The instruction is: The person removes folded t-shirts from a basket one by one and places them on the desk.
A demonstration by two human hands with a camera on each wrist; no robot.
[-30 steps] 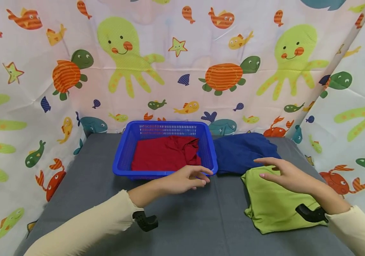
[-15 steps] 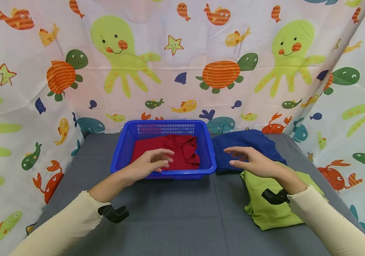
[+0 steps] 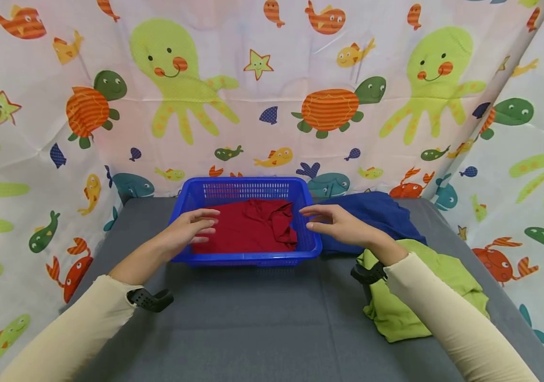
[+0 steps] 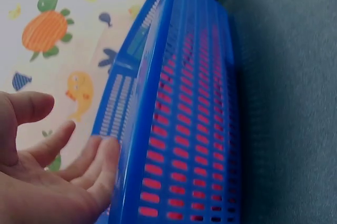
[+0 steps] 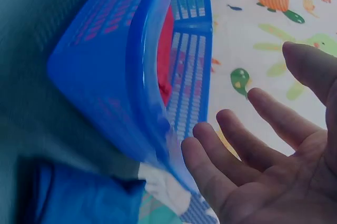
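A blue plastic basket [image 3: 253,258] with slotted walls stands at the back of the grey surface. Inside it lies a crumpled red cloth [image 3: 243,228], which also shows through the slots in the left wrist view. My left hand [image 3: 186,232] is at the basket's left side, its fingers loosely bent near the rim; whether they touch it I cannot tell. At the right side my right hand [image 3: 341,225] hovers by the rim, fingers spread in the right wrist view [image 5: 263,155]. Neither hand holds anything.
Right of the basket lies a dark blue cloth [image 3: 382,212], partly behind my right hand. A lime green cloth [image 3: 424,286] lies in front of it, partly under my right forearm. A curtain [image 3: 253,138] printed with sea animals encloses the back and sides.
My left hand has moved left from the basket's front right to its left side. My right hand has moved left from above the green cloth to the basket's right side. The basket stays put.
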